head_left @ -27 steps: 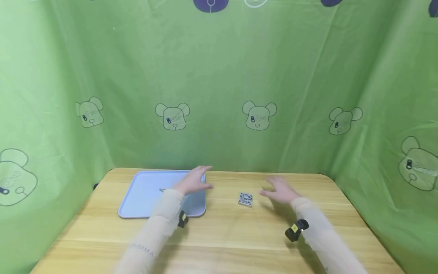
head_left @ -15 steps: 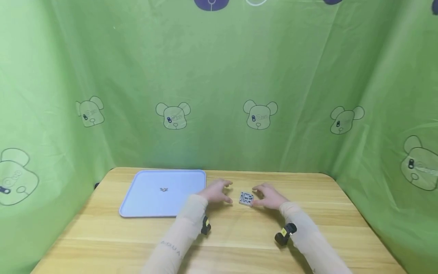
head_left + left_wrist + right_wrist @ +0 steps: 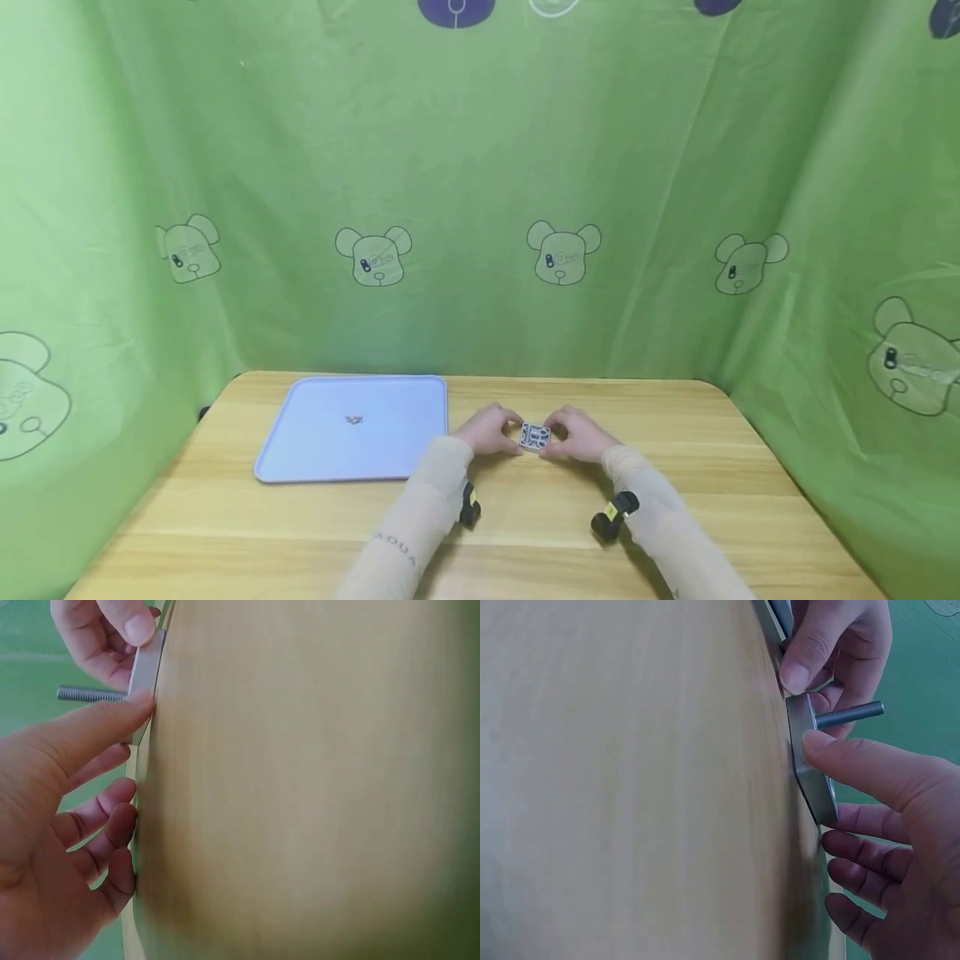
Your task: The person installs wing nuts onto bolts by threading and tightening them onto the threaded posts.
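Note:
A small square metal block (image 3: 535,437) with a dark and light pattern on top lies flat on the table. From its top stands a threaded bolt (image 3: 851,714), which also shows in the left wrist view. My left hand (image 3: 487,429) pinches the block's left side between thumb and forefinger. On the opposite side, my right hand (image 3: 579,436) holds it the same way. Seen from the left wrist, the left thumb (image 3: 105,724) presses the block's near edge (image 3: 148,664). The other fingers of both hands curl loosely near the tabletop.
A pale blue tray (image 3: 315,450) lies on the wooden table (image 3: 525,550) to the left. At its middle is a small brown mark or item (image 3: 354,420), too small to tell. A green curtain (image 3: 465,325) with bear outlines encloses the table's back and sides.
My left hand has moved right, away from over the tray, to the block. My right hand has come in from the right. Both now pinch the block, which has stayed in place.

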The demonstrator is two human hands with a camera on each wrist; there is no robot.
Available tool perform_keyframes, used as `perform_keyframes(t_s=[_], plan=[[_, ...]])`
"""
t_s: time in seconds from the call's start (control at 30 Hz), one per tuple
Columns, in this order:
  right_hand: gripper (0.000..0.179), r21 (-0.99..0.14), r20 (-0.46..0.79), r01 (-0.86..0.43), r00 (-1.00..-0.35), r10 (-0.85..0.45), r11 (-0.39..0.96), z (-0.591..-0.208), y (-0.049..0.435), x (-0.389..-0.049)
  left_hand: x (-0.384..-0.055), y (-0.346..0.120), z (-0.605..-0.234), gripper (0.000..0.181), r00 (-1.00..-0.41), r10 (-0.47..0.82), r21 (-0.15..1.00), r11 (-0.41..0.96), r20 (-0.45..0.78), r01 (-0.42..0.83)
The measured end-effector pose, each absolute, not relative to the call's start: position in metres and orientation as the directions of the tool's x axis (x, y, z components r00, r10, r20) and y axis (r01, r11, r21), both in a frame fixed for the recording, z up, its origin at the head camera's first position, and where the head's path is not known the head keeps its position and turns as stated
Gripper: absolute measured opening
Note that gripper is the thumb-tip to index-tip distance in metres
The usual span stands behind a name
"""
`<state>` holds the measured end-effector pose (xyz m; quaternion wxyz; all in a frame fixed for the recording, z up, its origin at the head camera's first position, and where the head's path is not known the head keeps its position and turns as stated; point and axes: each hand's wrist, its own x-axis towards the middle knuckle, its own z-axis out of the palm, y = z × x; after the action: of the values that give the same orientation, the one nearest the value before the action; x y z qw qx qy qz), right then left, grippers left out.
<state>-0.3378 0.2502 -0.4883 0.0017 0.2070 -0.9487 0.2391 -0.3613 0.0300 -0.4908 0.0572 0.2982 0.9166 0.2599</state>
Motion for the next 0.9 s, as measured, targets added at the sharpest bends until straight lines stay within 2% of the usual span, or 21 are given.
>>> perform_keyframes(t_s=[0.3,0.6,0.9], plan=[[0.051,-0.445,0.112,-0.428,-0.898,-0.425,0.787,-0.486,0.246,-0.335,-0.351,0.029,-0.485,0.056,-0.841,0.538,0.498,0.714,0.059,0.492],[0.051,-0.44,0.086,-0.455,-0.88,-0.468,0.774,-0.487,0.232,-0.327,-0.325,0.018,-0.475,0.056,-0.882,0.471,0.442,0.791,0.001,0.422],[0.049,-0.454,0.121,-0.546,-0.821,-0.558,0.704,-0.489,0.217,-0.307,-0.295,0.001,-0.476,0.055,-0.903,0.428,0.468,0.793,0.028,0.39]])
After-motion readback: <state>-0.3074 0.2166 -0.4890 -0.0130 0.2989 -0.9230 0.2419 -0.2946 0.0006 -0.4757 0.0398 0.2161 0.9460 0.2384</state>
